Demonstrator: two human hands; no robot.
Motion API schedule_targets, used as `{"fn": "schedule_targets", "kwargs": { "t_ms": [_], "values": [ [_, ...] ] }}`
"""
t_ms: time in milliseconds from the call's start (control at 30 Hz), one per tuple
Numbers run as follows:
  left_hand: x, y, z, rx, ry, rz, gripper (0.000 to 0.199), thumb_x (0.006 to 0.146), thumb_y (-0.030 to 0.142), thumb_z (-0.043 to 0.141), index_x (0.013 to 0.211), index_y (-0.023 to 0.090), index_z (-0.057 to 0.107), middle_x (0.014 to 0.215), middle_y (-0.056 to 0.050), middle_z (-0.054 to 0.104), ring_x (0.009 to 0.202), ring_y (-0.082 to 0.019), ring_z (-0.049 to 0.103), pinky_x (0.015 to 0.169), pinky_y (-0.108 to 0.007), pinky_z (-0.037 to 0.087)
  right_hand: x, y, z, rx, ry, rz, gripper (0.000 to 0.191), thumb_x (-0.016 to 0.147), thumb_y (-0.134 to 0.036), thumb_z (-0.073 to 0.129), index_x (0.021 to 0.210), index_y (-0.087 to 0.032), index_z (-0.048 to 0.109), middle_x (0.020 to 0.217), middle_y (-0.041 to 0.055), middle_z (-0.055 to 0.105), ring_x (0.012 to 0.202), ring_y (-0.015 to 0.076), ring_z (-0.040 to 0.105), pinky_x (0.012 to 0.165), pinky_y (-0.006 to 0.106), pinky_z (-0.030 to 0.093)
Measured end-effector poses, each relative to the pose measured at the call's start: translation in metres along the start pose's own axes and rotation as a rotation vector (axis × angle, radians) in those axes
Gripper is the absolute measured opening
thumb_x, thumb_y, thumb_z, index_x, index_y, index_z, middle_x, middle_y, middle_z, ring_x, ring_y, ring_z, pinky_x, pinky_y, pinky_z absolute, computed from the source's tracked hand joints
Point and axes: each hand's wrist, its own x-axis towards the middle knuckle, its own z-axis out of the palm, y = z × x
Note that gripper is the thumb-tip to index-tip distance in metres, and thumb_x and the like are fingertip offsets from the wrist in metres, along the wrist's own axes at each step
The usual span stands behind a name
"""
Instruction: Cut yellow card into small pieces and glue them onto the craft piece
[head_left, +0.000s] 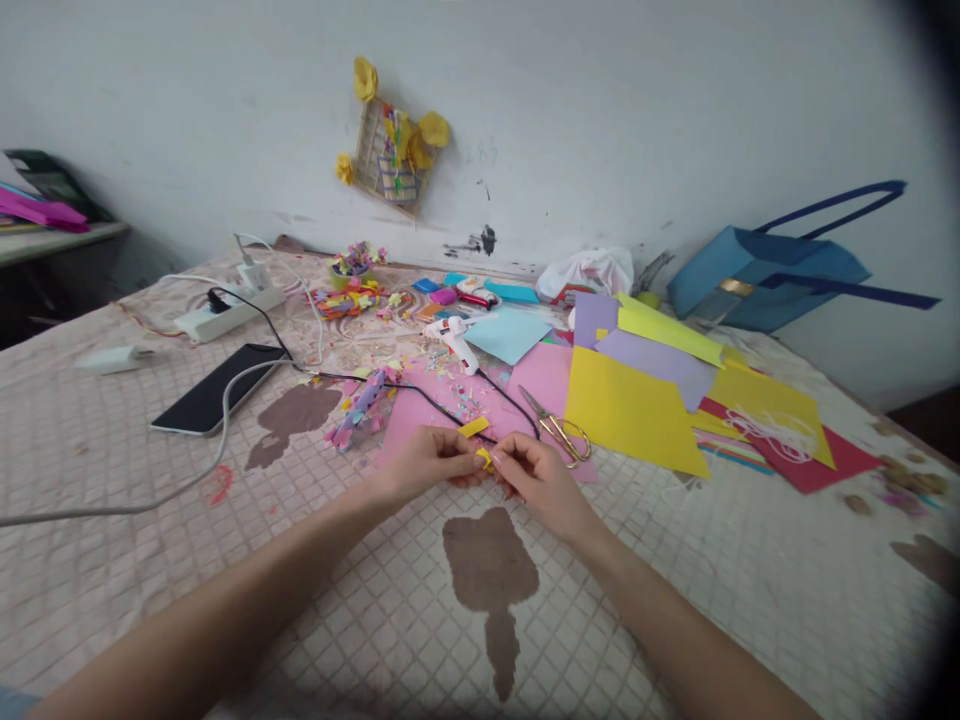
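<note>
Between my two hands is a small yellow paper piece (484,459), partly hidden by the fingertips. My left hand (435,462) pinches it from the left, and my right hand (536,478) grips its other side. Just beyond my left fingers lies a yellow paper strip (473,428). Both hands are at the near edge of a pink sheet (420,400) strewn with paper scraps. Gold-handled scissors (559,428) rest right of my right hand. A white glue gun (454,343) lies farther back on the sheet.
Coloured sheets (630,405) spread to the right, near a blue bag (765,280). On the left are a dark tablet-like device (217,390), a power strip (229,313) and a grey cable (225,420). A black cord (420,390) runs behind my hands, past a purple paper garland (364,408).
</note>
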Motion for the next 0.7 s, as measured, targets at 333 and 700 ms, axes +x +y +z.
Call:
{"fn": "schedule_targets", "kwargs": {
  "t_ms": [333, 700],
  "values": [
    [0.0002, -0.0001, -0.0004, 0.010, -0.018, 0.004, 0.021, 0.066, 0.031, 0.068, 0.069, 0.011, 0.063, 0.062, -0.001, 0.062, 0.056, -0.009, 0.054, 0.057, -0.022, 0.043, -0.0009, -0.0030, 0.0004, -0.163, 0.023, -0.037, 0.018, 0.083, -0.028, 0.047, 0.071, -0.017, 0.052, 0.058, -0.0035, 0.047, 0.052, 0.0089, 0.042, 0.048, 0.021, 0.034],
    [-0.0003, 0.0013, -0.0015, 0.047, -0.025, -0.007, 0.024, 0.064, 0.034, 0.069, 0.064, 0.011, 0.060, 0.057, 0.000, 0.061, 0.053, -0.009, 0.056, 0.054, -0.020, 0.045, -0.0009, -0.0068, 0.0008, 0.019, -0.025, 0.038, 0.020, 0.081, -0.033, 0.050, 0.069, -0.017, 0.051, 0.056, -0.0048, 0.046, 0.048, 0.0072, 0.043, 0.044, 0.019, 0.033]
  ]
}}
